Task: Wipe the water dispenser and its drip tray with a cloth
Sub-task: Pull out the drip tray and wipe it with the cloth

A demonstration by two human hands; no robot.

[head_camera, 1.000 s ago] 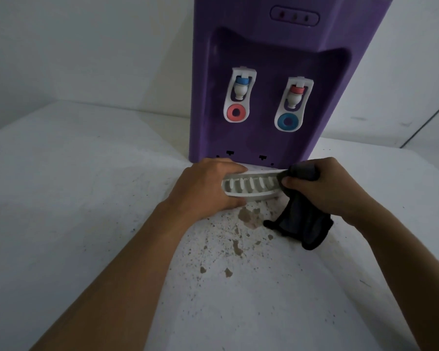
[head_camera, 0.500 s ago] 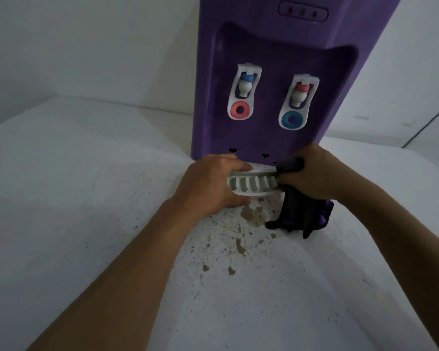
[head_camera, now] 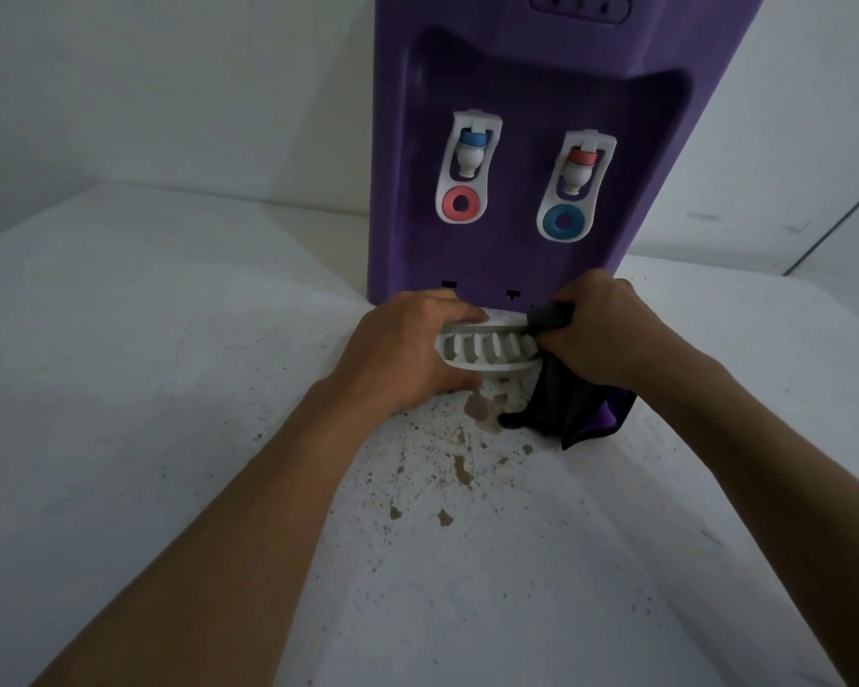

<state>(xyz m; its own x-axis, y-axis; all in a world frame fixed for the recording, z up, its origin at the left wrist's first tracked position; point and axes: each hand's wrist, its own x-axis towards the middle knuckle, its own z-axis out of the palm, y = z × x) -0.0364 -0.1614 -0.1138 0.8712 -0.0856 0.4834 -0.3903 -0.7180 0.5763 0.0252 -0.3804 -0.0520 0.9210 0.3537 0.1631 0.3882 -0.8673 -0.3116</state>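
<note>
Left hand (head_camera: 407, 354) grips the left end of the tray (head_camera: 487, 350), fingers curled over its far edge, thumb under the near side. Right hand (head_camera: 601, 334) clutches the cloth (head_camera: 566, 414) bunched against the tray's right end; the rest of the cloth hangs down onto the counter (head_camera: 169, 364). Both forearms reach in from the bottom of the view. Tray is white, slotted, held just in front of the dispenser (head_camera: 531, 141) base; can't tell if it's seated. Nothing visible in the slots. Dispenser is purple, two taps (head_camera: 464, 173): left blue cap with red ring, right red cap with blue ring. No readable text. Brown spots on the counter below the tray.
</note>
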